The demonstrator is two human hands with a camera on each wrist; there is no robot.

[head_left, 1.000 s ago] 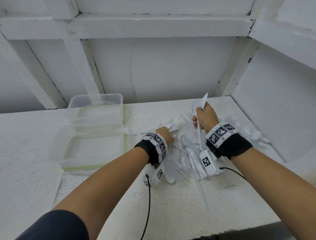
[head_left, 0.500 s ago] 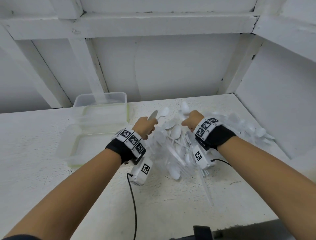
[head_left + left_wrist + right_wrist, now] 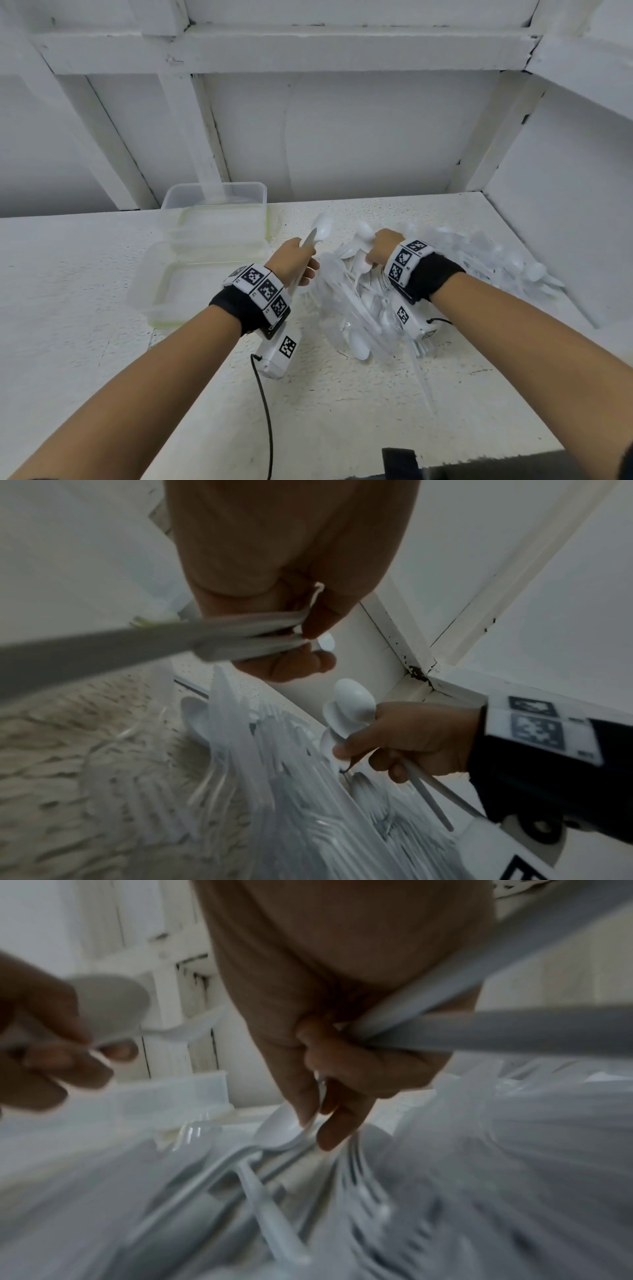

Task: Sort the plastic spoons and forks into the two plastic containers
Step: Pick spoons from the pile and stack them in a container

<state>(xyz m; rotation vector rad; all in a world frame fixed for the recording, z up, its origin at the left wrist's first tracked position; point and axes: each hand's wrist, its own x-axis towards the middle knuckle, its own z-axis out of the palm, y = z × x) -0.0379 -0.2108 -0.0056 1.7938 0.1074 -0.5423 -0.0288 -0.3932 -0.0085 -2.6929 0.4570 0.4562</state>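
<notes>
Surroundings: a white textured counter (image 3: 102,342) is enclosed by white walls at the far side and the right. Two clear plastic containers stand at the left-centre of the counter, one behind the other: the near container (image 3: 164,294) has a green-tinted rim, and the far container (image 3: 214,198) stands just behind it against the far wall. A black cable (image 3: 265,411) runs along the counter below the left wrist. Both wrists carry black bands with printed marker tags.

Task items: a pile of white plastic cutlery (image 3: 363,318) lies right of the containers and extends toward the right wall. The pile occupies the counter between the two hands and the right wall, with handles crossing at many angles (forks and spoons are mixed, and motion blur in the wrist views prevents counting them).

Left grip: the left hand (image 3: 291,263) is closed around a bundle of spoons (image 3: 317,236). The long axis runs near-to-far, bowls pointing up and toward the far wall, just right of the near container's right edge. It is raised clear of the counter.

Right grip: the right hand (image 3: 382,248) is over the far part of the pile, fingers curled around several spoon handles (image 3: 428,791), bowls pointing far-left. Thumb and forefinger appear to pinch one further spoon (image 3: 284,1131) at the pile.
</notes>
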